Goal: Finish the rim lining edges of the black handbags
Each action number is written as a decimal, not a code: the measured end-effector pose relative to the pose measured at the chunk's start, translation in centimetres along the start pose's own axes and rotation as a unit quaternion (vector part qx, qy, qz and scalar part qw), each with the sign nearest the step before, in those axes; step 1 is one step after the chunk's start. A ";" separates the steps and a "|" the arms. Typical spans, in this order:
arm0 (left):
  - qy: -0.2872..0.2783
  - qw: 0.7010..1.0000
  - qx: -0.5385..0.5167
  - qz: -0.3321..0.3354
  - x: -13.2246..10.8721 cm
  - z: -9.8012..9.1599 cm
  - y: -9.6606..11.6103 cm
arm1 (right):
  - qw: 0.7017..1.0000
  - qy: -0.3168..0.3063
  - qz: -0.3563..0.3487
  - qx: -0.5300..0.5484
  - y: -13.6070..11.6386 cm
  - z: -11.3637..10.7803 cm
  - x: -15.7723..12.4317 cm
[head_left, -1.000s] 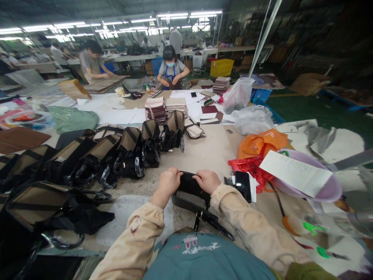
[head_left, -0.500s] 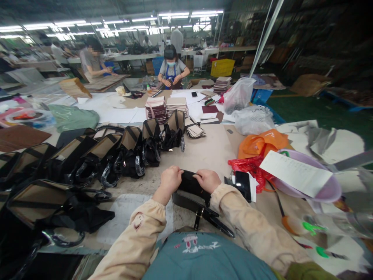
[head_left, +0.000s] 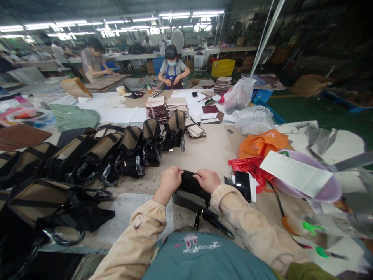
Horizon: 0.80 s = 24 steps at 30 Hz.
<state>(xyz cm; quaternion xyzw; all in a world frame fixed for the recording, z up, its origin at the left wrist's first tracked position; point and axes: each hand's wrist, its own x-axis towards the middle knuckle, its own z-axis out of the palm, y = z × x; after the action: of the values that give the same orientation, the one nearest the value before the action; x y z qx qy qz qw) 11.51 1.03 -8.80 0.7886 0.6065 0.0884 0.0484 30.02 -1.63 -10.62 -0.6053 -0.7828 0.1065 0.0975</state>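
A black handbag (head_left: 190, 182) stands at the table's front edge, close against my apron. My left hand (head_left: 171, 179) grips its far upper edge at the left, thumb toward me. At the right of the same edge my right hand (head_left: 208, 180) pinches it between thumb and curled fingers. A dark strip of the bag spans the gap between my hands. Nearer to me hangs a black strap (head_left: 214, 222) with a gold-coloured buckle. The bag's underside and the fingertips behind the edge are hidden.
Several black bags with tan panels (head_left: 96, 151) fill the left. Stacked panels (head_left: 157, 109) stand ahead. To the right lie a phone (head_left: 243, 186), a red plastic bag (head_left: 250, 168) and a purple basin (head_left: 332, 186) under a paper sheet. A co-worker (head_left: 173, 70) sits across the table.
My hands and the black handbag stay in the same place. Across the table, the co-worker's head and hands have shifted slightly.
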 end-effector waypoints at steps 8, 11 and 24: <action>-0.003 1.000 0.007 -0.012 0.1 -0.1 0.3 | 1.000 -0.006 0.004 -0.003 -0.2 -0.2 0.0; -0.006 1.000 0.007 -0.016 0.1 -0.2 0.4 | 1.000 -0.012 0.007 -0.007 -0.4 -0.4 0.0; -0.017 0.999 -0.006 -0.032 -0.3 -0.4 0.2 | 0.997 -0.060 0.025 -0.043 -2.4 -0.9 1.3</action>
<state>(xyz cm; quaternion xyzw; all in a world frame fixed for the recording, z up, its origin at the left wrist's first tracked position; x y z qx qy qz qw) 11.52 0.72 -8.39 0.7702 0.6296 0.0771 0.0667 27.72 -0.95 -9.03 -0.6204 -0.7760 0.1117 0.0215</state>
